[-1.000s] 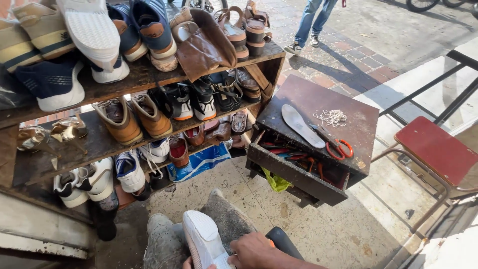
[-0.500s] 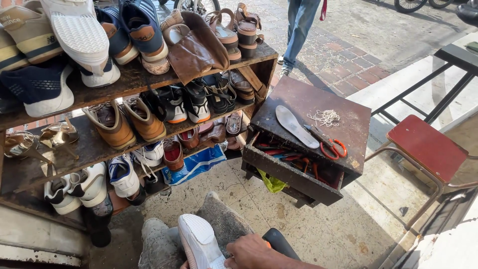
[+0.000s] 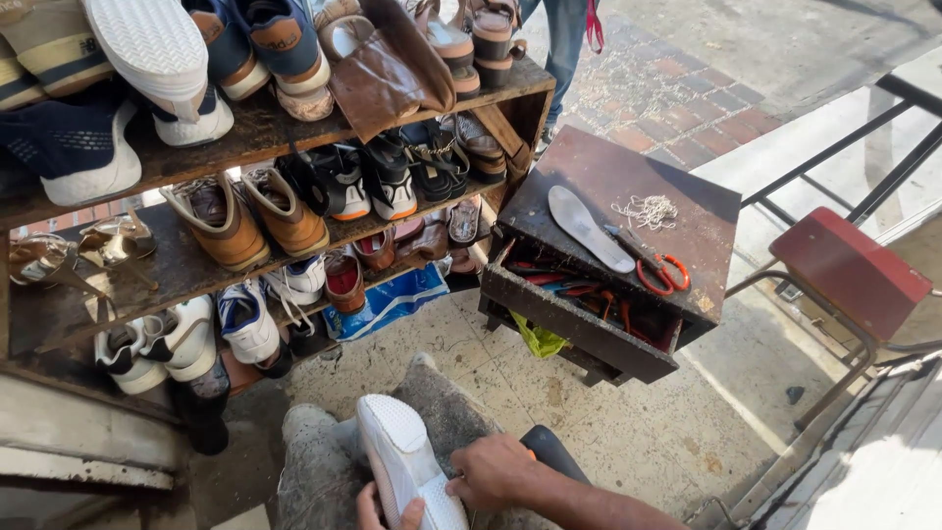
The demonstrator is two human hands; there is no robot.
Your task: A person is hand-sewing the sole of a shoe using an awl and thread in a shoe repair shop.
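Two hands on white shoe (image 3: pixel 404 461): left hand (image 3: pixel 378 508) cups sole, right hand (image 3: pixel 497 471) closed on edge | shoe shelf (image 3: pixel 257 126) ahead, crammed | wooden toolbox (image 3: pixel 613 250): insole (image 3: pixel 589 228), scissors (image 3: pixel 655 265) atop, tools inside

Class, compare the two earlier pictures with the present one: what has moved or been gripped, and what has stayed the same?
The right hand has slid onto the white shoe, and left hand fingers now show at its lower edge. The passer-by has stepped left, toward the rack. The shoe still lies sole up on the lap; the shoe rack, the insole, the scissors and the wooden box are unchanged.
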